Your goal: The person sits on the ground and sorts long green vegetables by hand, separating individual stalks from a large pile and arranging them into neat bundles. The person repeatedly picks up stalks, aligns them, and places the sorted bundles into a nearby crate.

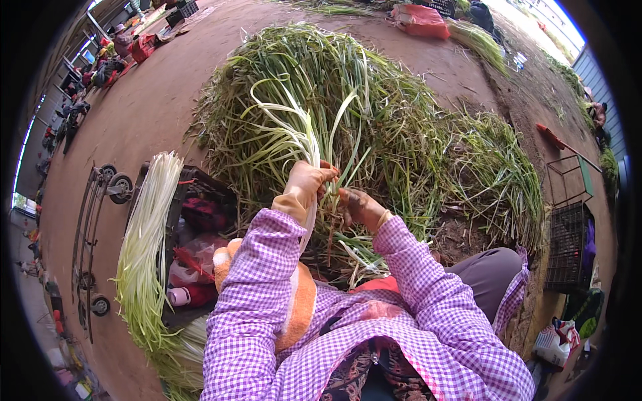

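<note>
My left hand (pixel 307 188), in a soiled light glove, is closed around a bundle of pale leafy stalks (pixel 310 143) whose ends fan upward. Close by on the right, my right hand (pixel 362 206), its glove muddy, has its fingertips at the base of a few green leaves (pixel 346 150). Whether it grips them is unclear. Beyond both hands rises a large heap of green and withered long leaves (pixel 311 65). Loose leafy stalks (pixel 363 255) lie below my hands, near my lap. On the left, a long bundle of cleaned whitish stalks (pixel 150 215) rests along a crate's edge.
A dark plastic crate (pixel 200 175) at left holds bags and cloth. Beside it is a metal hand trolley (pixel 93 235) with wheels. At right stand a black crate (pixel 564 245), a green-edged metal frame (pixel 584 178) and a red-headed tool (pixel 550 136). Several people sit far left.
</note>
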The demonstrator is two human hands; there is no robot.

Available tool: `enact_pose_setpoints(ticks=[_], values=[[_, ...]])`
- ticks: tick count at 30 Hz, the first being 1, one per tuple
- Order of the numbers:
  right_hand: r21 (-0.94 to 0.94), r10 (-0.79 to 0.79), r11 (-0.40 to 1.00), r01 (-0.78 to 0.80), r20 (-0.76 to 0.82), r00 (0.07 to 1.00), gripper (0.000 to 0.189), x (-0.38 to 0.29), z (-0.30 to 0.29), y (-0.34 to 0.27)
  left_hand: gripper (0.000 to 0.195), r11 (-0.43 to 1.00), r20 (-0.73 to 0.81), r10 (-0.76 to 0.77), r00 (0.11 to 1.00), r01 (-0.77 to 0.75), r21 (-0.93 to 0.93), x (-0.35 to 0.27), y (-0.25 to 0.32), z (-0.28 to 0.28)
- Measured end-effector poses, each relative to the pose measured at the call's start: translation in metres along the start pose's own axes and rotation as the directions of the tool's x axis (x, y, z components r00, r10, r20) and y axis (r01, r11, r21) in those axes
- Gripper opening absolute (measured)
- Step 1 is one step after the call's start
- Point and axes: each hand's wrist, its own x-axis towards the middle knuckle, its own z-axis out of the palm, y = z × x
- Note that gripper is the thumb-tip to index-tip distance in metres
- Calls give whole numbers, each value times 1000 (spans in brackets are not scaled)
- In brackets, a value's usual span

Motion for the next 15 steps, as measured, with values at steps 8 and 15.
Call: enact_pose_setpoints(ticks=[8,15], values=[[-353,69,909,-223,-400,914,24,21,-10,30,10,987,-333,154,930,-160,10,-4,11,-10],[-664,255,-297,-686,-747,613,42,-71,-108,79,15,985,-321,114,940,-149,-86,-5,41,-40]])
